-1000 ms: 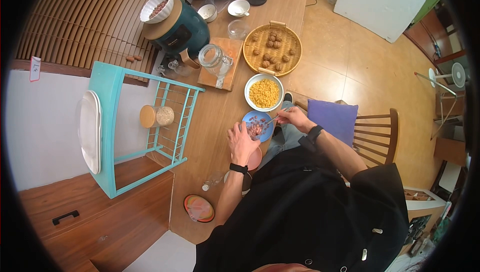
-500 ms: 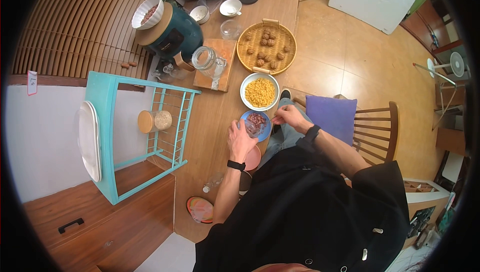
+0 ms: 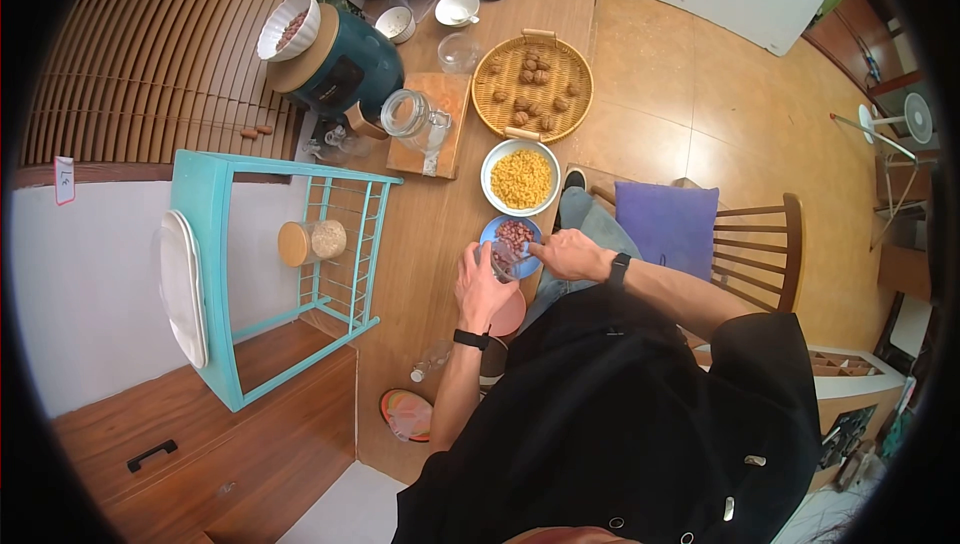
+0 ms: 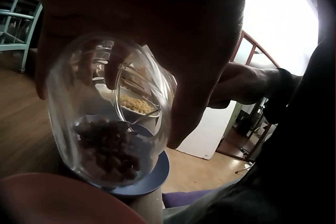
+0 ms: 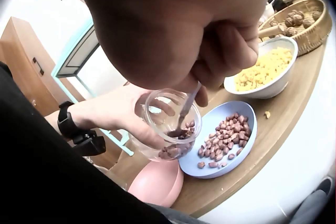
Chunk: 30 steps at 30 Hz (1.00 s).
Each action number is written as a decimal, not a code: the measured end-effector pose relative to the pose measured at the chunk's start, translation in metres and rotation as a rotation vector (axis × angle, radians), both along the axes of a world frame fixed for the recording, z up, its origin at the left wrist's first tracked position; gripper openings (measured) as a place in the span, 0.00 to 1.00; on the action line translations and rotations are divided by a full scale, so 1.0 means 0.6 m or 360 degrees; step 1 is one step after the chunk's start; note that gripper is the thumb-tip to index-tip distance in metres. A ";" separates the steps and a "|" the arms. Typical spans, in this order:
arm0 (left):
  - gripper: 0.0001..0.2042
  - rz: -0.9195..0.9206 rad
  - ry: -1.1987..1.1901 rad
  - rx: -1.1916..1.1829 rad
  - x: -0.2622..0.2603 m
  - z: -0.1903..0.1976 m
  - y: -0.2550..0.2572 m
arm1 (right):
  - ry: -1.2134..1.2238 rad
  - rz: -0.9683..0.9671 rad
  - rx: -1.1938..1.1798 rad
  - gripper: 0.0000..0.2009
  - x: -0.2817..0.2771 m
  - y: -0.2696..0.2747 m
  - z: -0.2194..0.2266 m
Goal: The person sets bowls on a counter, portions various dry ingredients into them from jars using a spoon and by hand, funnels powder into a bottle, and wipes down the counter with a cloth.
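A clear jar (image 5: 170, 124) with reddish-brown peanuts inside is gripped round its side by my left hand (image 3: 484, 284), tilted over the edge of a blue plate (image 5: 247, 109). My right hand (image 3: 574, 254) pinches the handle of a metal spoon (image 5: 185, 112), whose bowl is inside the jar among the peanuts. More peanuts (image 5: 226, 140) lie on the blue plate. In the left wrist view the peanuts (image 4: 107, 150) rest low in the jar, seen through its wall.
A bowl of yellow pieces (image 3: 521, 180) stands beyond the plate, then a wicker tray of walnuts (image 3: 533, 84). A pink bowl (image 5: 157, 182) sits beside the jar. A glass clip jar (image 3: 408, 116) lies on a wooden board, near a turquoise rack (image 3: 206, 274).
My right hand has moved from the plate's right side to the jar, and the spoon is now inside it. My left hand still holds the jar over the plate.
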<state>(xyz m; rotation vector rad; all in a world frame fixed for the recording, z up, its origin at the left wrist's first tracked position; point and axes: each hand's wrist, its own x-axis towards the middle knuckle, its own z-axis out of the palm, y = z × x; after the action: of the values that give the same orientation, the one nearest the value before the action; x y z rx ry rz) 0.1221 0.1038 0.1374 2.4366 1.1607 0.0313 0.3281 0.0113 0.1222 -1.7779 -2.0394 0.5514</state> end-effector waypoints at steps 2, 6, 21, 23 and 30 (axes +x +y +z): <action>0.41 0.0024 0.0029 -0.0004 -0.001 0.009 0.000 | 0.0181 -0.0002 -0.0390 0.08 0.004 -0.002 0.027; 0.40 0.0029 0.0060 0.0014 0.005 0.016 0.002 | 0.0291 0.0159 -0.0423 0.09 0.001 -0.008 -0.009; 0.42 0.0127 0.0281 -0.0095 0.032 0.015 0.010 | -0.0198 -0.0014 -0.0094 0.13 0.037 -0.036 0.003; 0.42 0.0139 0.0302 -0.0103 0.031 0.014 0.011 | -0.0086 -0.0067 -0.0105 0.10 0.041 -0.034 0.017; 0.42 0.0117 0.0176 -0.0069 0.035 0.018 0.006 | 0.0060 0.0154 -0.0255 0.10 0.007 -0.003 0.006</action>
<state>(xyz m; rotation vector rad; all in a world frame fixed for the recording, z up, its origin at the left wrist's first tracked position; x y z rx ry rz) 0.1430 0.1073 0.1482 2.3826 1.2850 -0.1065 0.3322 0.0095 0.1259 -1.7488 -2.1163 0.7911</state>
